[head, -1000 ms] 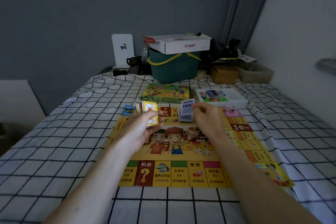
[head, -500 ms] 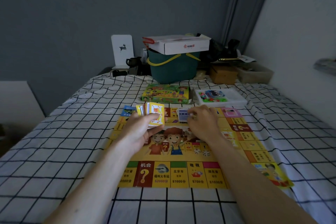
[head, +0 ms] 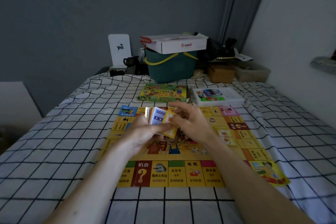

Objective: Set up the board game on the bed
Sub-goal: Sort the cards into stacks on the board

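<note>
I see one game board (head: 181,172) lying flat on the checked bed sheet (head: 54,151), yellow with printed squares round its edge. My left hand (head: 145,136) is raised over the middle of the board, its fingers and thumb curled round one fanned stack of cards (head: 160,120); I cannot count the cards in it, but I can make out a blue-and-white face and a yellow one at the front. My right hand (head: 192,123) is beside it, with the thumb and first fingers pinching the yellow card (head: 170,123) at the front of the stack, the other fingers spread loosely above. One more yellow card (head: 225,136) lies on the board to the right of my right wrist. Two white dice (head: 200,151) sit side by side on the board just below my hands. Beyond the board, near its far edge, lie one green game box (head: 163,92) and, just to its right, one clear plastic tray (head: 218,96) of small coloured pieces, too small for me to count. At the head of the bed stands one dark green basket (head: 172,67) with one white carton (head: 178,43) resting on top.
</note>
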